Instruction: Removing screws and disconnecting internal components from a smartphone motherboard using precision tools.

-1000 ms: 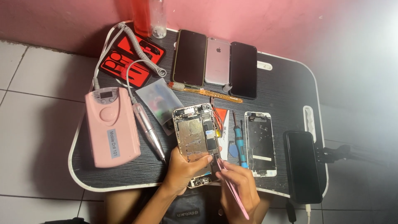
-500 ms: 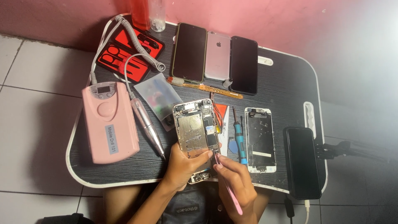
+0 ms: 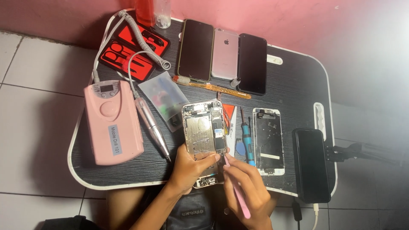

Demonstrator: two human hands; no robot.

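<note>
An opened phone body point(image 3: 205, 132) with its insides showing lies on the dark lap table point(image 3: 294, 81). My left hand point(image 3: 190, 168) grips its lower part, thumb across the metal plate. My right hand point(image 3: 247, 187) holds a pink tool point(image 3: 238, 194) like a pen, its tip touching the phone's inner board near the lower right. A detached white screen panel point(image 3: 268, 140) lies to the right, with a blue screwdriver point(image 3: 247, 142) between it and the phone.
A pink drill box point(image 3: 113, 123) with its handpiece point(image 3: 151, 125) and coiled cord sits at the left. A red tool case point(image 3: 130, 49), a clear bag point(image 3: 166, 98), three phones point(image 3: 223, 53) at the back and a dark phone point(image 3: 311, 164) at the right edge.
The view has shifted slightly. My right hand has moved the pink tool's tip a little up along the phone's board. My left hand keeps its grip.
</note>
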